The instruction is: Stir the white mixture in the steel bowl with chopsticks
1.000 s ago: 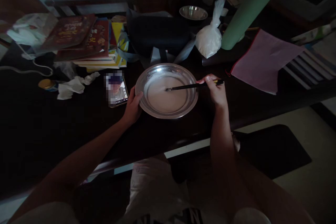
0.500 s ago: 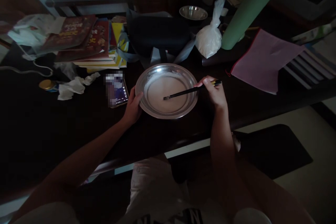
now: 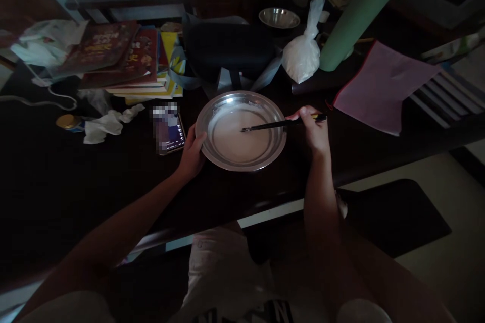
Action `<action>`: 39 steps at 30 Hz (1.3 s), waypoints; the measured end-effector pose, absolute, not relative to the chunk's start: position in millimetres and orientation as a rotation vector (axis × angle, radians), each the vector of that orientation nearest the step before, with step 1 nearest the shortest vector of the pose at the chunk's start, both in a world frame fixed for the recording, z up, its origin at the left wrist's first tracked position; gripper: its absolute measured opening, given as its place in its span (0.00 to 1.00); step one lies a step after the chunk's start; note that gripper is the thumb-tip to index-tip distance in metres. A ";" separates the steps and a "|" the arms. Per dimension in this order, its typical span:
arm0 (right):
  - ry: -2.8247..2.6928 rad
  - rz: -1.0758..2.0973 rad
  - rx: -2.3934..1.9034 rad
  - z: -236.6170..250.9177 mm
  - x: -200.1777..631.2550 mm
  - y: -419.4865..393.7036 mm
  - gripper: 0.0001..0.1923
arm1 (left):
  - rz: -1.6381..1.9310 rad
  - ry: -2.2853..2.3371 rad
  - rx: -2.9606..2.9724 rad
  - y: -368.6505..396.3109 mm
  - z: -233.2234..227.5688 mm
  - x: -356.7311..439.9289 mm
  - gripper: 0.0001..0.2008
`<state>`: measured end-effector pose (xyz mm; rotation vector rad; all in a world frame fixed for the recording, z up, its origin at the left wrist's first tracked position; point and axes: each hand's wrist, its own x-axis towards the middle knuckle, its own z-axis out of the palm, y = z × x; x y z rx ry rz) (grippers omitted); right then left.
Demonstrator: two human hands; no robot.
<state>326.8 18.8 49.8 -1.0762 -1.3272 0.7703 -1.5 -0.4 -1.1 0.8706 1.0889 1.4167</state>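
Metal bowl (image 3: 242,164) is the reference: it's right in front of the person, at the near side of the dark table (image 3: 113,176); its base is hidden, so can't tell if it sits flat

Pale liquid (image 3: 235,144) covers the bowl's bottom, sloped wall bare above it

Left hand (image 3: 193,154): grasping the bowl's left rim, thumb over the edge, fingers going out of sight round the outside

Right hand (image 3: 313,128): just right of the bowl, grasping dark chopsticks (image 3: 267,124) near their yellow-marked end, thumb on top; sticks cross the bowl's right rim, tips at the liquid near mid-bowl. Can't tell how deep they go

Left of bowl, near: phone (image 3: 175,136), screen lit and partly pixelated. Farther left of bowl: crumpled tissue (image 3: 100,128), then small jar (image 3: 70,122) with a gold lid

Beyond bowl to the left: book stack (image 3: 131,63), plastic bag (image 3: 45,45) at its left end

Straight beyond bowl: black bag (image 3: 231,50)

Beyond bowl to the right: knotted bag of white powder (image 3: 301,58), with green tube (image 3: 364,17) leaning beside it; second bowl (image 3: 279,20) is farther back

Well right of bowl: pink cloth (image 3: 379,91) with red edging
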 end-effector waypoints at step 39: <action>-1.316 0.775 -1.117 50.1 325.9 18.6 0.27 | 1.388 1.113 0.899 -1.4 0.5 -1.8 0.24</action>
